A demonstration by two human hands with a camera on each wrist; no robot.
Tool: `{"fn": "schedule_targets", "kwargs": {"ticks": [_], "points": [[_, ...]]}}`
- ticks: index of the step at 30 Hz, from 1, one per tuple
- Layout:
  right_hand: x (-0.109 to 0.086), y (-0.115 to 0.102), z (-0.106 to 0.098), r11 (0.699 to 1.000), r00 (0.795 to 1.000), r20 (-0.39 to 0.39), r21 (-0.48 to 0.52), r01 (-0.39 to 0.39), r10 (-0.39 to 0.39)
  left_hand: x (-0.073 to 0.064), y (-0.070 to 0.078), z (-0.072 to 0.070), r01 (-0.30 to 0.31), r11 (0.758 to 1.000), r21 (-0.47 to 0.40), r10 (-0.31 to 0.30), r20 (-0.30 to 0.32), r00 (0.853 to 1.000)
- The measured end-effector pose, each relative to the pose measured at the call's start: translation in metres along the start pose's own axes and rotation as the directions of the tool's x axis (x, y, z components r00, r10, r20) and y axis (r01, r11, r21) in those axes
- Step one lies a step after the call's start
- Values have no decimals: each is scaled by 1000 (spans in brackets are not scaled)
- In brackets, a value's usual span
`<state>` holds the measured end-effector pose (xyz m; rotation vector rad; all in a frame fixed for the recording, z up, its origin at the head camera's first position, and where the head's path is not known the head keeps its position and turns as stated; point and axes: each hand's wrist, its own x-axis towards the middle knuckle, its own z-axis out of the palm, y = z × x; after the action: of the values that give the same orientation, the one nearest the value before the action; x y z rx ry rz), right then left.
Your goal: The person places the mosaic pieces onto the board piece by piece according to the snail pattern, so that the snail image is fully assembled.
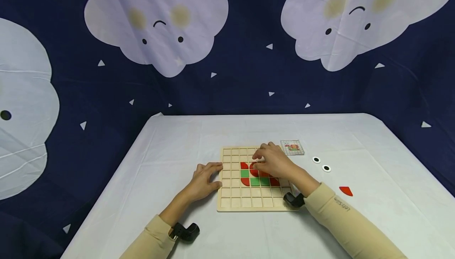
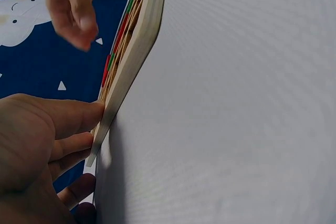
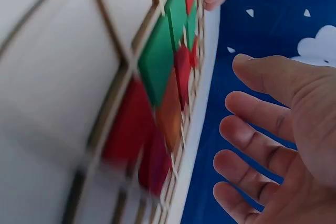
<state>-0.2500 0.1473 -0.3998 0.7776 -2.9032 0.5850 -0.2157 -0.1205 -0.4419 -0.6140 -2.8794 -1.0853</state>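
Note:
A wooden grid board (image 1: 225, 202) lies on the table with red, green and orange pieces set in some middle cells, among them a green square (image 1: 264, 181) and a red rounded piece (image 1: 245, 181). My left hand (image 1: 202, 182) touches the board's left edge with thumb and fingertips, fingers fairly straight. My right hand (image 1: 275, 162) hovers over the upper middle of the board and hides some cells. In the right wrist view, the loosely bent fingers (image 3: 247, 129) stand apart with nothing between them.
A small pattern card (image 1: 292, 147) lies by the board's upper right corner. Farther right are two round eye pieces (image 1: 316, 159) and one loose red piece (image 1: 346, 190). A dark cloud-print cloth (image 1: 241, 89) hangs behind the white table (image 1: 199, 132).

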Motion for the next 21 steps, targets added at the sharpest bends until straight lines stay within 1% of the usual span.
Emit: {"fn": "schedule_targets", "kwargs": {"ticks": [4, 8, 15, 17, 21], "points": [[-22, 16, -14, 1000, 998, -57, -16, -25, 24, 0, 0, 0, -5, 1000, 11, 5, 6, 1000], [-50, 38, -28, 998, 993, -102, -27, -64, 61, 1, 0, 0, 4, 1000, 18, -4, 6, 1000], [-100, 74, -48, 988, 981, -142, -57, -141, 132, 0, 1, -1, 12, 1000, 17, -12, 3, 1000], [-112, 83, -52, 987, 977, -162, -57, -152, 142, -1, 1, -1, 12, 1000, 11, -12, 4, 1000], [-134, 99, -57, 980, 968, -174, -58, -191, 179, -1, 2, 0, 14, 1000, 11, -14, 2, 1000]]}}
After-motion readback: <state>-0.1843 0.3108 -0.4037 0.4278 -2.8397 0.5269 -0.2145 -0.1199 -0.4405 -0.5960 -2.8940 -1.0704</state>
